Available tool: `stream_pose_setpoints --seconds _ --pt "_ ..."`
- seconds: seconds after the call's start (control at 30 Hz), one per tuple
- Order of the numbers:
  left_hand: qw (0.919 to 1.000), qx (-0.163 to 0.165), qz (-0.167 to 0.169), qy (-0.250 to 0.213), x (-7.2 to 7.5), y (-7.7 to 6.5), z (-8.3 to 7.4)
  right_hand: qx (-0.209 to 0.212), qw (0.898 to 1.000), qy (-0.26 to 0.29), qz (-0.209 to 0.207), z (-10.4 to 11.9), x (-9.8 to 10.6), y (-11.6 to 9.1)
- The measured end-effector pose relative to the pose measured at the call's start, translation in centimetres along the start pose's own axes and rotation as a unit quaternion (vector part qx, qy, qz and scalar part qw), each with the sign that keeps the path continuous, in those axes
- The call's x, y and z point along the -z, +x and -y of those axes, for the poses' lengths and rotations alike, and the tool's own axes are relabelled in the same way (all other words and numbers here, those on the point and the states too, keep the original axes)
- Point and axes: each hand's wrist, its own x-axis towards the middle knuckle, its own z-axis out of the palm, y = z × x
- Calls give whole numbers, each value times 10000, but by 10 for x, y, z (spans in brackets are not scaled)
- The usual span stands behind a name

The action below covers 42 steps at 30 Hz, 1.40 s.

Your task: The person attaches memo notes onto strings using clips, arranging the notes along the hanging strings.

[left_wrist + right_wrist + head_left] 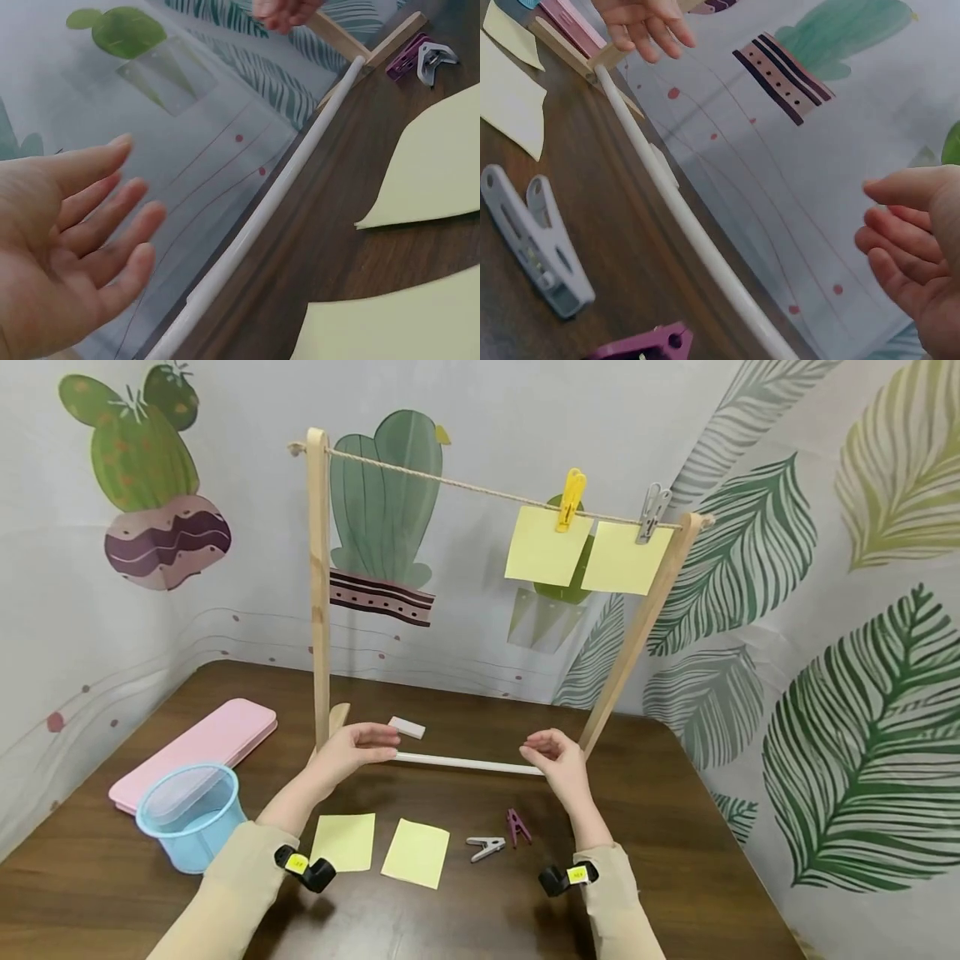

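My left hand [352, 753] hovers by the foot of the left wooden post [319, 602], fingers relaxed and nothing held. Opposite it, my right hand [557, 762] is held near the right post [636, 631], fingers loosely bent around nothing. Between them runs a white rod [468, 764] joining the posts low down; in both wrist views each hand is apart from it. Above, a rope [450, 482] carries two yellow paper notes, one [543, 556] under a yellow clothespin [572, 500], the other [624, 564] under a grey clothespin [654, 513].
On the table in front lie two yellow notes, one left [348, 839] and one right [416, 853], beside a grey-white clothespin [544, 247] and a purple clothespin [517, 827]. At left stand a blue cup [197, 843] and a pink case [202, 743]. A small white block [407, 727] lies behind the rod.
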Motion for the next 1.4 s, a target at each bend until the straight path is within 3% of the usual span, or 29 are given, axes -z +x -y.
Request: stream_pose_setpoints --seconds 0.33,0.47,0.6,0.83,1.1,1.27,1.4 --pt "9944 16 990 362 8 -8 13 -352 9969 -158 689 -20 4 -9" --pt "9860 -108 1605 438 13 -11 20 -362 9892 -303 1387 -38 8 -7" --pt "9793 -172 1932 572 16 -13 23 -289 9745 -558 2154 -58 14 -4" --pt "9711 -149 2091 1139 18 -16 27 -473 9474 -580 3112 -74 18 -8" --pt "9669 -84 1965 1624 11 -17 27 -663 9429 -774 3172 -77 21 -12" --pt "9669 152 1757 1843 7 -22 25 -945 9329 -715 3402 -77 20 -13" --pt "9625 77 1685 2123 4 -25 22 -1099 9281 -766 3475 -76 20 -14"
